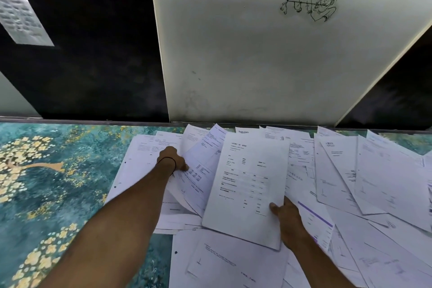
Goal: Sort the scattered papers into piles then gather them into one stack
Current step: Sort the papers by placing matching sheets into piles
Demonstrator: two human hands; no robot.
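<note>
From the head view, the papers lie fanned and overlapping across the right half of a teal cloth patterned with gold blossoms, reaching up to the far edge where a white panel bearing a line drawing stands against a dark wall; no separate piles show, so the sorting looks barely begun; the left hand, a thin black thread round its wrist, reaches to the left side of the spread with its fingers curled over the edge of a few lifted sheets, which bow upward from the ones beneath, probably so that they can be peeled off as a group; the right hand pinches the near right corner of a printed sheet, thumb on top and fingers hidden below, holding it tilted above the heap with its text facing the person, likely to read the heading and judge which pile it belongs in; the bare cloth to the left seems the natural place to start those piles; a notice hangs on the dark wall at far left, its print too blurred to read.
</note>
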